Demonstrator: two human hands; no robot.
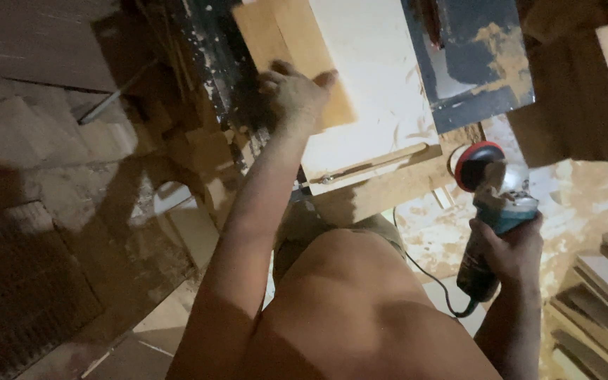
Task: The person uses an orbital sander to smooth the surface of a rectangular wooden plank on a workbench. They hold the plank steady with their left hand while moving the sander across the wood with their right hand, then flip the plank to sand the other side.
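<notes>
**Two hands, a sander and a board**

Wrapped tight around the handle of a power sander (499,211), the right hand (508,250) holds it at about 4 o'clock, with its red round pad facing up. A black cord hangs from the tool's bottom end. The left hand (292,91) reaches up to 12 o'clock and lies spread on a small brown wooden board (276,35). That board rests on a pale work surface (378,91). Stacked wooden panels (603,295) sit at 4 o'clock, by the edge.
</notes>
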